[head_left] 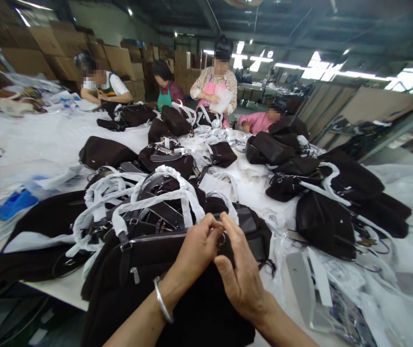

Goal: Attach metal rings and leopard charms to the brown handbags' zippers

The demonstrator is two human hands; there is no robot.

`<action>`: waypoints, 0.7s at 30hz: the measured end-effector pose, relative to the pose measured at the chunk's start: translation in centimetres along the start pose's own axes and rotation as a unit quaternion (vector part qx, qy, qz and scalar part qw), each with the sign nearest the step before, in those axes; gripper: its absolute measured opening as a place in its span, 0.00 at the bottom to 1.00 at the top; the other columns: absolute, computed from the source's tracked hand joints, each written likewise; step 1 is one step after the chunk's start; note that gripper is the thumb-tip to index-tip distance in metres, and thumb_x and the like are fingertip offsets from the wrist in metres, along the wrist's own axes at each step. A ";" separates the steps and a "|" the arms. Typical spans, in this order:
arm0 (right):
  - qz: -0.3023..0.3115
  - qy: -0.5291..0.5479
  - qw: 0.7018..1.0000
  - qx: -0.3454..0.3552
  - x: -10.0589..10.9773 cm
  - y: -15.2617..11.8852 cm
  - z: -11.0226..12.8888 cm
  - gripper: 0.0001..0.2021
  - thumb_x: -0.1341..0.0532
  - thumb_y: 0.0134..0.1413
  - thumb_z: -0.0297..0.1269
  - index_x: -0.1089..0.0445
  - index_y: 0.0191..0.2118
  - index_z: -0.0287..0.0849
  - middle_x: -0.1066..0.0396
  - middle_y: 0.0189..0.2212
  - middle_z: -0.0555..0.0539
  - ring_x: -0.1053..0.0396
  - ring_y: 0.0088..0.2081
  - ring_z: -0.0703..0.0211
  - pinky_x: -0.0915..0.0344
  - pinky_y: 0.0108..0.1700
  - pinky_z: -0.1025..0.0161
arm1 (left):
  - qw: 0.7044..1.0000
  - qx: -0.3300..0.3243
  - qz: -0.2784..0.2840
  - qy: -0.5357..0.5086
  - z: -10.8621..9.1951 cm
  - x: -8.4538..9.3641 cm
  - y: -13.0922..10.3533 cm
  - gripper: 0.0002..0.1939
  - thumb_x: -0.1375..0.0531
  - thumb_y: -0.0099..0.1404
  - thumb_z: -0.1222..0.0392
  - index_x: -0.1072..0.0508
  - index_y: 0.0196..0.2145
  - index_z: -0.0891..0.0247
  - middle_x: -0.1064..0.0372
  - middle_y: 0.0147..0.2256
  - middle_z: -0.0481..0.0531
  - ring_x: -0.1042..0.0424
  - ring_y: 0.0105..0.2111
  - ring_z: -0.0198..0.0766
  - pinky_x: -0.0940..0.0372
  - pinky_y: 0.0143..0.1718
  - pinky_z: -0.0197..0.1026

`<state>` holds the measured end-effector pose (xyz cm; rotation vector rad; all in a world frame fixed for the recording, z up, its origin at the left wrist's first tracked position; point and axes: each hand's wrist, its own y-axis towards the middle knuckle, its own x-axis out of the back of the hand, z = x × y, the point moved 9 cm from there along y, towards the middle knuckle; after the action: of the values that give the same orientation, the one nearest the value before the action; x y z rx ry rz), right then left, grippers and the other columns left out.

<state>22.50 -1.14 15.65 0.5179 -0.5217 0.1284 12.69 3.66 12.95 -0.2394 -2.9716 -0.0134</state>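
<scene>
A large dark bag (137, 299) lies at the near edge of the table, with a zipper pull at its left and handles wrapped in white paper. Over its top right part, my left hand (201, 241) has its fingers closed in a pinch beside a small metal ring; what the fingertips hold is hidden. Close against it on the right, my right hand (239, 270) has its fingers stretched out and its thumb apart, the fingertips near the left hand's fingers. A silver bangle is on the left wrist.
Dark bags (325, 224) with wrapped handles cover much of the table (61, 130). Blue plastic (14, 205) lies at the left, clear plastic wrapping (337, 289) at the right. Several people work across the table; cardboard boxes (29, 62) stand behind.
</scene>
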 end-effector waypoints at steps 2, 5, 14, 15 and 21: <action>0.024 -0.038 0.999 0.030 -0.8 -0.1 0.9 0.35 0.49 0.66 0.51 0.60 0.71 0.43 0.57 0.70 0.41 0.58 0.70 0.42 0.54 0.68 0.40 | 1.000 -0.006 -0.005 0.011 -1.1 1.1 0.5 0.10 0.45 0.67 0.54 0.34 0.31 0.61 0.41 0.16 0.39 0.40 0.13 0.29 0.46 0.17 0.30; -0.008 -0.012 1.000 -0.026 -0.5 0.0 -0.4 0.35 0.52 0.66 0.54 0.60 0.71 0.43 0.60 0.71 0.41 0.59 0.70 0.44 0.55 0.68 0.41 | 0.998 -0.013 0.035 0.060 -1.7 1.0 0.5 0.09 0.44 0.66 0.56 0.35 0.29 0.61 0.40 0.16 0.40 0.39 0.13 0.29 0.46 0.16 0.30; -0.020 0.164 0.971 -0.175 -0.6 2.1 -2.6 0.31 0.48 0.65 0.53 0.47 0.67 0.41 0.47 0.67 0.40 0.49 0.67 0.50 0.54 0.69 0.48 | 0.985 -0.001 0.125 -0.115 1.1 -3.4 -1.6 0.11 0.48 0.69 0.51 0.36 0.35 0.62 0.31 0.23 0.47 0.31 0.18 0.33 0.36 0.19 0.34; -0.014 0.182 0.965 -0.191 -0.5 2.0 -3.0 0.31 0.46 0.64 0.52 0.46 0.67 0.43 0.46 0.67 0.41 0.47 0.67 0.51 0.52 0.68 0.49 | 0.984 0.004 0.120 -0.134 1.5 -3.3 -1.5 0.11 0.48 0.68 0.52 0.37 0.34 0.62 0.32 0.22 0.47 0.31 0.18 0.34 0.35 0.20 0.34; -0.113 0.170 0.935 -0.291 3.8 -0.4 -6.7 0.26 0.32 0.52 0.47 0.32 0.56 0.45 0.30 0.55 0.42 0.31 0.54 0.51 0.34 0.54 0.56 | 0.969 0.051 0.099 -0.219 3.6 -1.9 -0.5 0.08 0.45 0.65 0.56 0.40 0.32 0.62 0.32 0.20 0.45 0.31 0.16 0.33 0.34 0.19 0.33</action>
<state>28.80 1.83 12.41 -0.0338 -0.1386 -0.1556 13.88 2.93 9.14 -0.5942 -3.3531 0.2462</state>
